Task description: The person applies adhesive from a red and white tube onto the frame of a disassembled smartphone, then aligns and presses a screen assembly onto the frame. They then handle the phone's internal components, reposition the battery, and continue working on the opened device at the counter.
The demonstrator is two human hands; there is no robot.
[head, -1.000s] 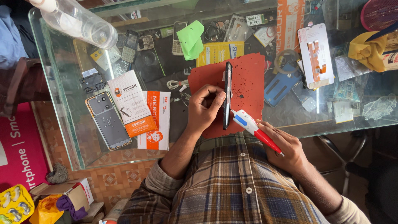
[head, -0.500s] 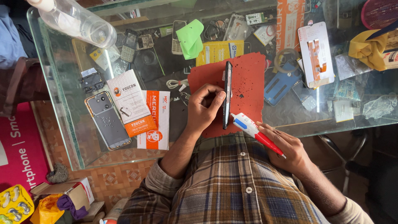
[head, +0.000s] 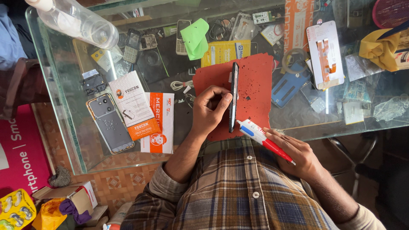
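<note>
Phone (head: 233,97) stands on edge, pinched by left hand (head: 209,111); right hand (head: 294,154) grips glue tube (head: 264,140) beside it.

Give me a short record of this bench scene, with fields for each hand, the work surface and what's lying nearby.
left hand: left hand steadies a dark phone stood on its edge
right hand: right hand grips a red and white tube, nozzle toward the phone
surface: red mat on a glass counter
nearby: clear phone case, orange and white packets, green cloth, plastic bottle
</note>
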